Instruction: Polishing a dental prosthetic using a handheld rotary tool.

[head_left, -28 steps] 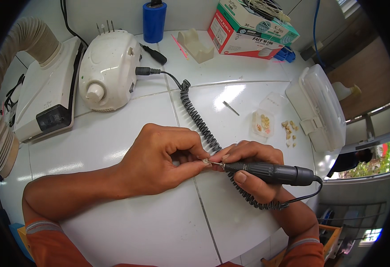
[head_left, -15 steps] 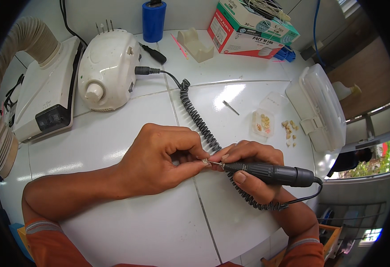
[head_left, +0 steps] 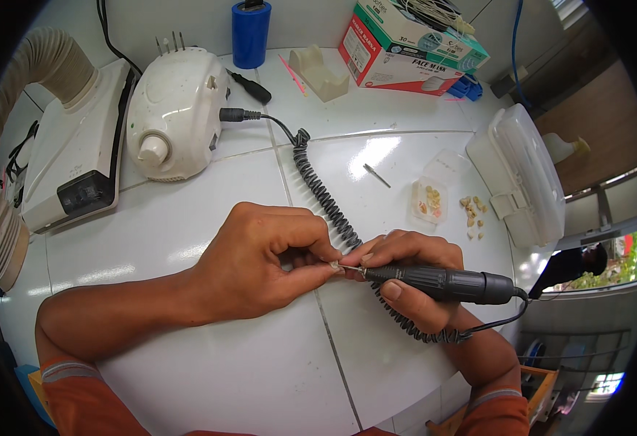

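Thumb and forefinger of my left hand (head_left: pixel 260 261) pinch a small whitish, tooth-like piece (head_left: pixel 335 266), mostly covered by the fingertips. My right hand (head_left: pixel 420 261) is wrapped round a black rotary tool handpiece (head_left: pixel 442 282), held nearly level. Its thin metal bit (head_left: pixel 351 268) points left and meets the piece, or comes very close to it; I cannot tell which. The fingertips of both hands touch or nearly touch. A coiled black cord (head_left: pixel 326 196) runs from the handpiece, under my right hand, to a white control unit (head_left: pixel 177 116) with a knob.
At the right lie a small clear box (head_left: pixel 429 202) of yellowish pieces, several loose pieces (head_left: pixel 471 212) and a metal bit (head_left: pixel 377 175). Behind stand a lidded white case (head_left: pixel 518 178), mask boxes (head_left: pixel 413 51) and a blue cylinder (head_left: pixel 251 36). A white machine with a ribbed hose (head_left: pixel 49 73) occupies the left.
Both hands, the piece and the handpiece stay almost in place. Outside the window at the right, a dark figure has shifted and shows more.
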A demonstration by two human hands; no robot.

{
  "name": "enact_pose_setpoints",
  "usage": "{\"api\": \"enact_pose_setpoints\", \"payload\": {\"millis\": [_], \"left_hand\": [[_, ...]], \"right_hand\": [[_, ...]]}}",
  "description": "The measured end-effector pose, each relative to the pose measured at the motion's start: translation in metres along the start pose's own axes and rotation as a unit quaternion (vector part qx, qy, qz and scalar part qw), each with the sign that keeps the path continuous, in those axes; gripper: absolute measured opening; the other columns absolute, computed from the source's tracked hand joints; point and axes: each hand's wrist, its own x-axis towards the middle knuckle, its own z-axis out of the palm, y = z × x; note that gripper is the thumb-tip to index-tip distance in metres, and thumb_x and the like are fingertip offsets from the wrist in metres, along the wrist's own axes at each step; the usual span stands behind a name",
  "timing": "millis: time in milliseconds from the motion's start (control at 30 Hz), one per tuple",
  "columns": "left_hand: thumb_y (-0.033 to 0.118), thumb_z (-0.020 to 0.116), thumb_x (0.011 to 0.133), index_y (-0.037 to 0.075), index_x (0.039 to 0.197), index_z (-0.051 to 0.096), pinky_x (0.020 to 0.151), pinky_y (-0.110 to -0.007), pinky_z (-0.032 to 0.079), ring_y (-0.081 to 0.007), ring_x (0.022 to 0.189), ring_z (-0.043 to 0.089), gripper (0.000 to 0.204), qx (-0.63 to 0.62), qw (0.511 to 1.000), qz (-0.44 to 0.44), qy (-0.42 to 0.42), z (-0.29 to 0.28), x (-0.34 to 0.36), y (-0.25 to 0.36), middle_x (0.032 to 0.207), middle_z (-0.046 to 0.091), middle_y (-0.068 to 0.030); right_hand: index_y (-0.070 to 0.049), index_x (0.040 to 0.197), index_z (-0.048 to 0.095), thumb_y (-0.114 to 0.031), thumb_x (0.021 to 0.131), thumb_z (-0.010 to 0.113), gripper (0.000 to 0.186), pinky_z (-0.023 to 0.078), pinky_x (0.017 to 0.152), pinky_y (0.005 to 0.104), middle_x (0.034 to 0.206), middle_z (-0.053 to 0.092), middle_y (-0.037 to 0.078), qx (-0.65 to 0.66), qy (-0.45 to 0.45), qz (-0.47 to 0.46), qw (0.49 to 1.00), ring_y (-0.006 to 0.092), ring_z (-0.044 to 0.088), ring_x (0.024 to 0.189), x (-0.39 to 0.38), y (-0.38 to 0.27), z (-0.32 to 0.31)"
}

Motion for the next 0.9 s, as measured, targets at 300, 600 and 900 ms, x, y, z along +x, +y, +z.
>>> {"api": "enact_pose_setpoints", "payload": {"millis": [300,600,900], "left_hand": [[0.001,0.086,0.088,-0.001,0.095,0.08,0.07,-0.029,0.057,-0.0161,0.08,0.077,0.009,-0.029,1.0,-0.008,0.0,-0.0004,0.0019,0.0012,0.088,0.08,-0.0097],[-0.001,0.085,0.09,-0.003,0.096,0.08,0.073,-0.028,0.06,-0.0159,0.083,0.079,0.008,-0.031,0.999,-0.02,-0.015,-0.0018,0.0012,0.0008,0.09,0.081,-0.0117],[-0.003,0.082,0.094,-0.006,0.099,0.079,0.08,-0.028,0.064,-0.0164,0.09,0.081,0.007,-0.099,0.994,-0.049,-0.017,-0.0007,0.0022,0.0034,0.094,0.082,-0.0143]], "right_hand": [[0.008,0.122,0.071,-0.008,0.097,0.069,0.029,0.06,0.105,0.042,0.12,0.078,0.023,-0.01,0.021,0.0,1.0,0.0293,0.077,0.116,-0.0022,0.0003,0.0014],[0.007,0.121,0.072,-0.009,0.097,0.07,0.03,0.06,0.105,0.042,0.118,0.079,0.023,-0.018,0.02,0.002,1.0,0.0282,0.077,0.114,-0.0016,-0.0007,0.0002],[0.008,0.122,0.071,-0.009,0.097,0.07,0.031,0.059,0.106,0.0428,0.119,0.078,0.023,0.002,0.026,0.007,1.0,0.0287,0.077,0.115,-0.0021,-0.0011,0.0024]]}}
